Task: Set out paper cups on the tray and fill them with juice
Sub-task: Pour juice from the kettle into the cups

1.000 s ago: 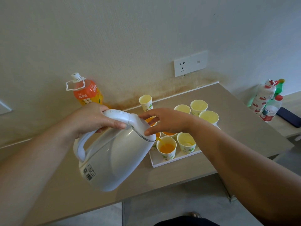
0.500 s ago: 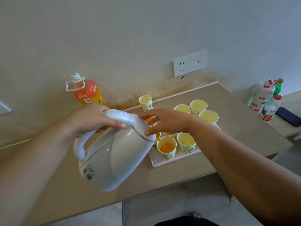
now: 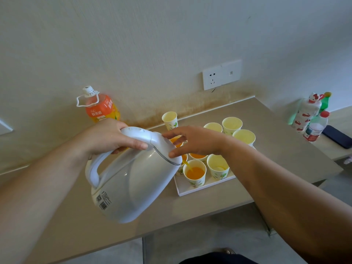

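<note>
While aloft, one kettle (image 3: pixel 137 180), nine cups (image 3: pixel 196 182).

The orange label (image 3: pixel 98 111) on the juice bottle (image 3: pixel 93 101) by the wall carries white Chinese characters, 鲜果橙, printed 2 times: once across the front and once running up the side. The smaller print beneath them is too small to read. The kettle (image 3: pixel 133 183) bears a sticker (image 3: pixel 102 201) low on its side with 1 QR code, 1 barcode and lines of fine print, none legible. The red label (image 3: pixel 311 137) on the small clear bottle (image 3: pixel 316 126) at far right is unreadable.
</note>
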Demonstrator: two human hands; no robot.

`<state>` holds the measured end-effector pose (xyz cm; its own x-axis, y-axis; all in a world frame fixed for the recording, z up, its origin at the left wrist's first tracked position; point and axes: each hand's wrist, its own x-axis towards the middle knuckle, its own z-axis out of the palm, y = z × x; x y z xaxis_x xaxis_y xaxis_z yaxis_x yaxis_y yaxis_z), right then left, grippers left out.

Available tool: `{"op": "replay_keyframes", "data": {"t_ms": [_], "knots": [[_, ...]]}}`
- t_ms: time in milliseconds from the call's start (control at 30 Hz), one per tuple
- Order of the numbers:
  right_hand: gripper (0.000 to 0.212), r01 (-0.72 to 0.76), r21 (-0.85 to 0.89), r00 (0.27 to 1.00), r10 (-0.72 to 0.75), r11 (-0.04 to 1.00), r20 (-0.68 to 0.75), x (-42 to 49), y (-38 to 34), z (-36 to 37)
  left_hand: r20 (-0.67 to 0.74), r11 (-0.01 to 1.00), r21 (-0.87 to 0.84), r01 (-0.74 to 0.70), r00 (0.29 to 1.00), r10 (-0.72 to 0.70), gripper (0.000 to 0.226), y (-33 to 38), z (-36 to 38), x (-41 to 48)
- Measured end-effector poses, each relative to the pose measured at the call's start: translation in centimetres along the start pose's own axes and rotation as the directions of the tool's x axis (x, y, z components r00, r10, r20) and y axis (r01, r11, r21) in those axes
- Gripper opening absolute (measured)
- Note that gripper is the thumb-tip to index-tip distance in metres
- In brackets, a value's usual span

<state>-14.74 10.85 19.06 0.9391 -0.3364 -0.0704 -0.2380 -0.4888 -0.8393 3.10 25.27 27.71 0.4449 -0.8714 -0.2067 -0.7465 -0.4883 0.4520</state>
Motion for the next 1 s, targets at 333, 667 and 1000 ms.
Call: {"op": "replay_keyframes", "data": {"t_ms": [333, 667, 1000], "knots": [[0.063, -0.008, 0.017, 1.0, 0.009, 1.0, -0.016, -0.2, 0.03, -0.18, 0.008, 1.0, 0.005, 0.0, 1.0, 0.0, 0.055, 0.59, 0.06, 0.01], [0.064, -0.008, 0.033, 1.0, 0.008, 0.999, -0.006, -0.12, 0.04, -0.15, 0.029, 0.999, 0.026, -0.025, 0.999, 0.024, 0.065, 0.39, 0.0, 0.16], [0.063, 0.005, 0.04, 1.0, -0.005, 0.999, 0.006, -0.02, -0.11, -0.29, 0.01, 0.999, 0.035, 0.002, 1.0, -0.003, 0.057, 0.27, -0.09, 0.35]]}}
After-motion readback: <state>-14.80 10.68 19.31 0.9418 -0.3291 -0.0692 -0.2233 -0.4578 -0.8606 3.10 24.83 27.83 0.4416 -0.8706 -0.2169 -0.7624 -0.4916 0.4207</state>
